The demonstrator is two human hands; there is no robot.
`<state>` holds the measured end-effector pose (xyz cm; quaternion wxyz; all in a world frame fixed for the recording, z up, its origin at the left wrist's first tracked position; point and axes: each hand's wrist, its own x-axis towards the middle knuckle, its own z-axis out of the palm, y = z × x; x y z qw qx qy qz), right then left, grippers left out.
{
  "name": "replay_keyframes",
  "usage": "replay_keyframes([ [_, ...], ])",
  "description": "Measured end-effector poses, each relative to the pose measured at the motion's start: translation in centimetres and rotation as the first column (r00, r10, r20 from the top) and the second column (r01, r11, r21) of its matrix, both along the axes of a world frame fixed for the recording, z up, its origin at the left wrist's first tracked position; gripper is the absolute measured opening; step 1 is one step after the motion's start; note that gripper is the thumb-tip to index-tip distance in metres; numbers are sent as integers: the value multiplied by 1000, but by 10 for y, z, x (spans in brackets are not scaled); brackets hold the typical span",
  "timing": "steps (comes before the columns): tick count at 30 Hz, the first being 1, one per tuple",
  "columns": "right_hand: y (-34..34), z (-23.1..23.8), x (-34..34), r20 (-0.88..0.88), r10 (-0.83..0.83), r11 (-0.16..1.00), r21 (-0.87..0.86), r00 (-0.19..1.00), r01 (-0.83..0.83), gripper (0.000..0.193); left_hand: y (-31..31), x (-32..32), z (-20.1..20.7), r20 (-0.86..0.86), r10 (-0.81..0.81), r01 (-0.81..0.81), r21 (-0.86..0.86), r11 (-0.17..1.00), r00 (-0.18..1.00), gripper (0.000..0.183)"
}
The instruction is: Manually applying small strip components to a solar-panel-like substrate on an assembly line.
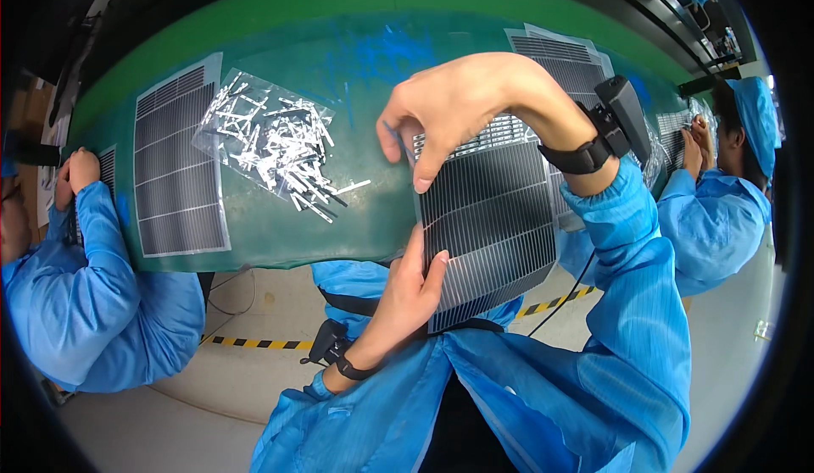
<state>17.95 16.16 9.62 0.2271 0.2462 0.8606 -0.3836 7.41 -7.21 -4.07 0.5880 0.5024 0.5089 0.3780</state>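
A dark, thin panel with fine pale lines, like a flexible solar panel, is tilted in front of me over the table's near edge. My left hand grips its left edge low down, thumb lying on the striped face. Over its upper left corner arches my right hand, with fingers curled and thumb against the left edge. Whether a small piece is also between those fingers is hidden. Left of my hands, many small white and black strips lie on and around a clear plastic bag.
The green table holds another striped panel at left and more panels at back right. Co-workers in blue sit on both sides, one person's hands at left, another's at right. Yellow-black tape marks the floor.
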Motion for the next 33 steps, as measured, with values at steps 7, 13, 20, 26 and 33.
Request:
replay_keyframes([
  [7, 7, -12, -13, 30, 60, 983, -177, 998, -53, 24, 1, -3, -15, 207, -10, 11, -1, 1000, 978, 50],
  [13, 8, -17, 1, -135, -102, 964, -256, 986, 65, 16, 3, -9, -14, 153, -43, 52, -50, 997, 987, 46],
  [20, 20, -25, 6, -318, -267, 931, -330, 910, 158, 14, -1, -8, -16, 99, -44, 45, -5, 999, 994, 45],
  [26, 56, -51, 16, -570, -335, 927, -56, 750, 371, 19, -7, -5, -19, 143, -40, 54, -94, 994, 989, 47],
  [33, 23, -33, 31, -498, -150, 870, 343, 854, 353, 35, -7, -5, -17, 123, -42, 55, -99, 994, 992, 46],
])
